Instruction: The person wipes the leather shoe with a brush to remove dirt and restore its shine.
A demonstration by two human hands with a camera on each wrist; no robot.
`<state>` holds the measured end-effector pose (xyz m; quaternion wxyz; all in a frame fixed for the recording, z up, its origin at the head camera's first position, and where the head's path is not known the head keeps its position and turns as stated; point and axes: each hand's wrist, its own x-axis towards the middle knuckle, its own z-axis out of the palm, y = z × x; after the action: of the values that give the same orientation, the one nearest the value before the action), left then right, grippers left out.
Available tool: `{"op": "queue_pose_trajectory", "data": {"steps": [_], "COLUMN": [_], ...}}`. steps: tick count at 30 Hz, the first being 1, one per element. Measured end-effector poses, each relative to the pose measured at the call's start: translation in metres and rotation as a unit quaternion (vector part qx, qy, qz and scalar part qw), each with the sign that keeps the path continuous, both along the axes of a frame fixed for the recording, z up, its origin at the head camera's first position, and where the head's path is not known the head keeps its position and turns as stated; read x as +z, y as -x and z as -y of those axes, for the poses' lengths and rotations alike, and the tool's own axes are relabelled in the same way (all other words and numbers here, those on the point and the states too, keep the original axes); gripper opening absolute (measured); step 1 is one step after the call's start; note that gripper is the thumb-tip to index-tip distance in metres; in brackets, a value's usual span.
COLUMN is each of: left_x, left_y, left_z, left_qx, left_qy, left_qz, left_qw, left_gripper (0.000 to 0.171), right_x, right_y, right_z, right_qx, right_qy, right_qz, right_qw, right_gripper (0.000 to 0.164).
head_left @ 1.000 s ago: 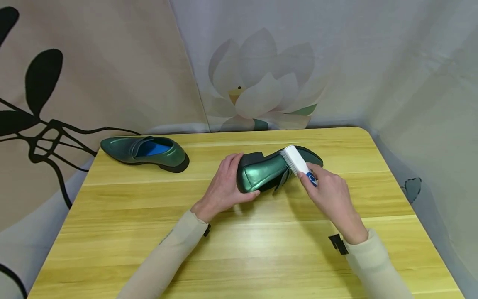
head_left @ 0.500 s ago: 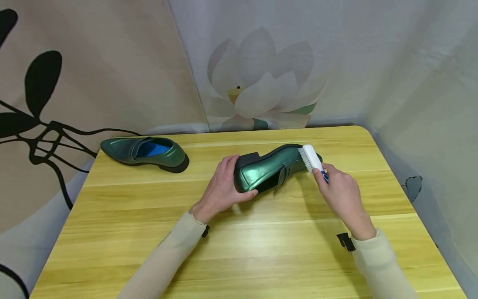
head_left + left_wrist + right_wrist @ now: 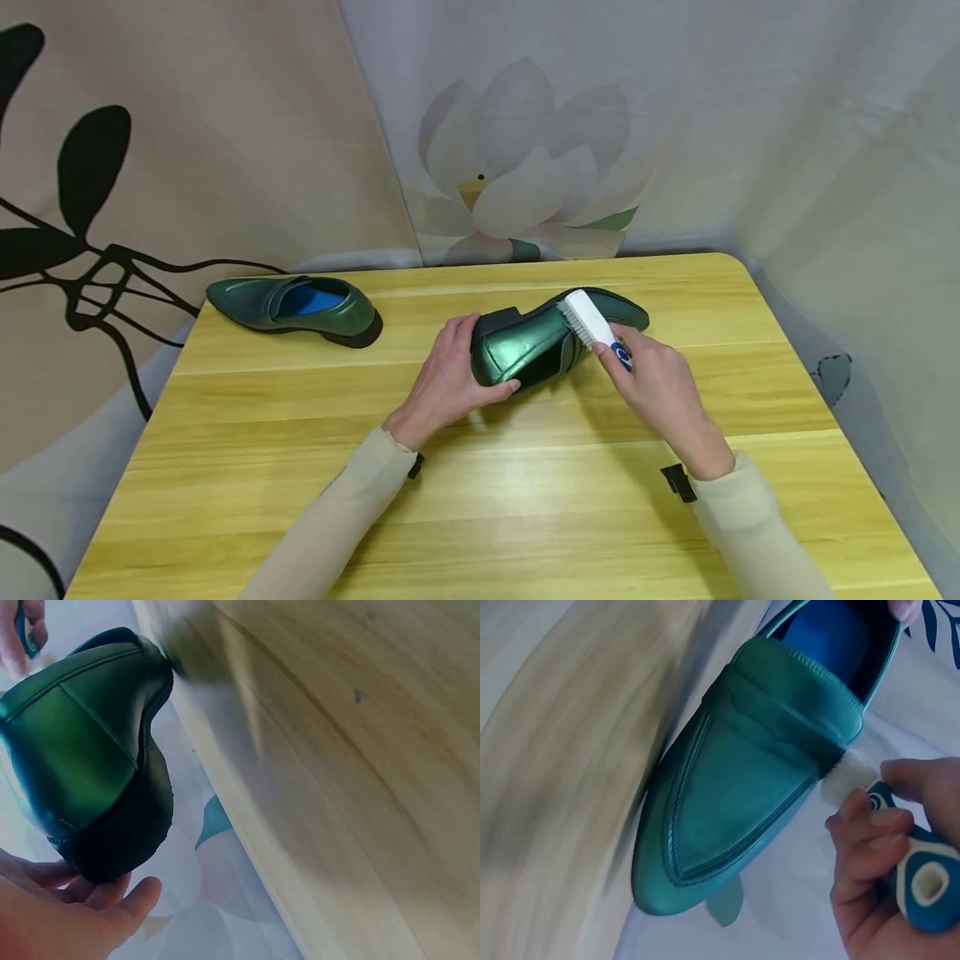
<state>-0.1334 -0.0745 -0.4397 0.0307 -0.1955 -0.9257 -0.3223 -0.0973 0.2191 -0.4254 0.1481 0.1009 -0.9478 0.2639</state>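
A shiny green loafer (image 3: 525,346) lies tilted on its side over the table, its toe pointing right in the head view. My left hand (image 3: 447,375) grips its heel, with the thumb along the opening and the fingers at the black heel block. My right hand (image 3: 660,379) holds a white brush (image 3: 588,318) with a blue-and-white handle (image 3: 928,881). Its bristles lie against the shoe's side near the strap. In the right wrist view the loafer's top (image 3: 757,765) shows a stitched toe and a blue insole.
A matching green loafer (image 3: 300,308) stands upright at the table's back left, toe pointing left. The wooden table (image 3: 480,517) ends at a curtain (image 3: 675,125) with a printed lotus. Black leaf shapes (image 3: 93,167) are at the left.
The brush in my right hand went right toward the toe, then came back left to the strap area. My left hand keeps its hold on the heel, and the shoe has tilted slightly.
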Motion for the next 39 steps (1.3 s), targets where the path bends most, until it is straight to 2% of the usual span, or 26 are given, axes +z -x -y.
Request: {"op": "queue_pose_trajectory", "data": {"steps": [7,10,14,19,26,33,36,39], "left_x": [0.001,0.001,0.001,0.000,0.000,-0.003,-0.004,-0.005], "left_y": [-0.001,0.000,0.000,0.001,0.000,-0.002,-0.001,-0.001], "left_z": [0.001,0.002,0.003,0.004,0.004,0.004,0.004,0.005], "left_qx": [-0.024,-0.040,-0.059,-0.075,-0.080,-0.092,-0.093,-0.091], "left_qy": [0.015,0.021,0.016,0.010,0.026,0.048,0.049,0.048], "left_qz": [-0.030,-0.048,-0.063,-0.063,-0.076,-0.124,-0.131,-0.132], "left_qw": [0.9991,0.9978,0.9961,0.9951,0.9935,0.9869,0.9859,0.9859], "left_gripper": [0.113,0.114,0.114,0.116,0.117,0.118,0.118,0.119], "right_x": [-0.004,-0.003,0.002,0.009,0.017,0.026,0.026,0.024], "right_y": [0.005,0.005,0.003,-0.003,-0.008,-0.011,-0.013,-0.014], "right_z": [-0.022,-0.026,-0.019,-0.001,0.026,0.054,0.063,0.064], "right_qx": [-0.079,-0.086,-0.065,-0.028,0.014,0.057,0.082,0.088], "right_qy": [-0.009,-0.009,-0.006,-0.008,-0.025,-0.036,-0.035,-0.035], "right_qz": [0.024,0.035,0.023,0.005,0.019,0.006,-0.001,-0.009], "right_qw": [0.997,0.996,0.998,1.000,0.999,0.998,0.996,0.996], "right_gripper": [0.048,0.050,0.049,0.046,0.047,0.045,0.044,0.044]}}
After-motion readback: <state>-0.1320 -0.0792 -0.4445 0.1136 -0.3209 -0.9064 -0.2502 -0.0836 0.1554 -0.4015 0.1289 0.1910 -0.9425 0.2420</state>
